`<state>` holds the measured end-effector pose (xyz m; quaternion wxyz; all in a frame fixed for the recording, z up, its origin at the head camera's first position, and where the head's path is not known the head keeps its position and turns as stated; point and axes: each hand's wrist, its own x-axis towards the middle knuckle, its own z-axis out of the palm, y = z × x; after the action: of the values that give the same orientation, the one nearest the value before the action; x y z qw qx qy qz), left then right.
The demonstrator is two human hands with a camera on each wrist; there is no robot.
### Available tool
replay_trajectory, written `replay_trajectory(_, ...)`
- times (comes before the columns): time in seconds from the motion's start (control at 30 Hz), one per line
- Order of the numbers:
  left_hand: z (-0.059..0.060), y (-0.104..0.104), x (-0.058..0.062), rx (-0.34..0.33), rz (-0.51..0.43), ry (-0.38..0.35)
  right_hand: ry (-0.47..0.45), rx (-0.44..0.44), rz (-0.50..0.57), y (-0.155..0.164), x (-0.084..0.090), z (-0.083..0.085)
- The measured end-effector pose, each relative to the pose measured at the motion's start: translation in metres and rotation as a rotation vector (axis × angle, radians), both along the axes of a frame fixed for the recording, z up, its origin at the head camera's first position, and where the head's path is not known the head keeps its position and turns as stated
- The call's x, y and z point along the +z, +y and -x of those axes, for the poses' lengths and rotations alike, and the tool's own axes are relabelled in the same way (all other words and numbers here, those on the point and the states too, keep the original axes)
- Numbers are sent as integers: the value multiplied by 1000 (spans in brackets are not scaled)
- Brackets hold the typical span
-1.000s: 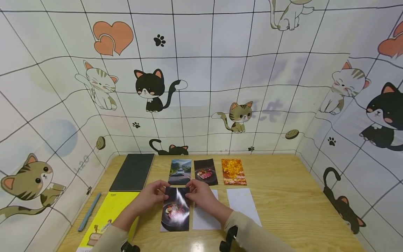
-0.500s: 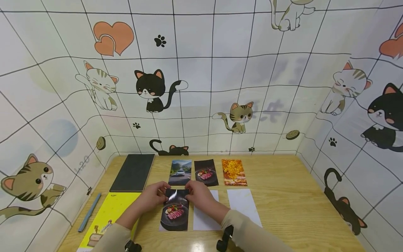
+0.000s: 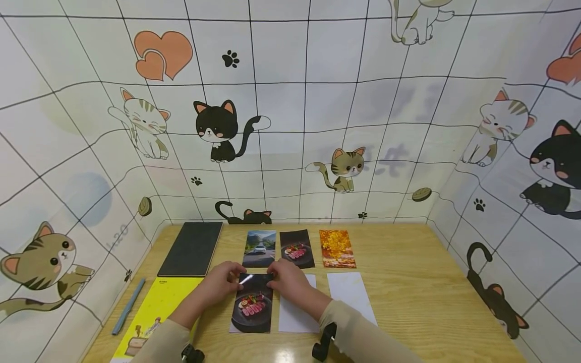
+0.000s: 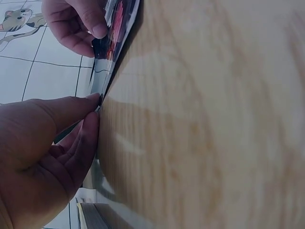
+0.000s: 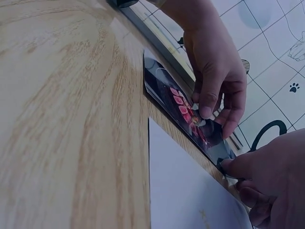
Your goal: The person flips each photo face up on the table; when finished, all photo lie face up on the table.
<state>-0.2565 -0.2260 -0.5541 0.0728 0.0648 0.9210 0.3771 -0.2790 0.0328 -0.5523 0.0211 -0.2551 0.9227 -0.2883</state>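
A glossy photo print [image 3: 251,310] of sliced meat on a dark plate lies at the front middle of the table, a thin white edge showing at its lower left. My left hand [image 3: 221,282] pinches its far left corner between thumb and fingers. At the far right corner, my right hand [image 3: 290,283] does the same. The left wrist view shows the left thumb and fingertips [image 4: 93,102] meeting at the print's edge. In the right wrist view, the print [image 5: 167,90] lies beside a white card [image 5: 186,186], with the right thumb on its corner.
Behind the hands lie three prints: a car on a road [image 3: 259,249], a second meat dish [image 3: 296,249] and yellow autumn leaves [image 3: 337,249]. Another white card [image 3: 351,297] lies to the right. At left are a black notebook [image 3: 190,249], yellow book [image 3: 168,302] and blue-grey stick [image 3: 129,306].
The bright glare across the held print has shrunk to a small streak near its far edge. The print has shifted very slightly left; both hands keep their grip on its corners.
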Motion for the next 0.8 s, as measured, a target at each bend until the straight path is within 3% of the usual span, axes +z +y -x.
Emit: replay_trajectory(0.8, 2, -5, 2, -52, 28, 16, -13, 14, 14, 4, -3, 7)
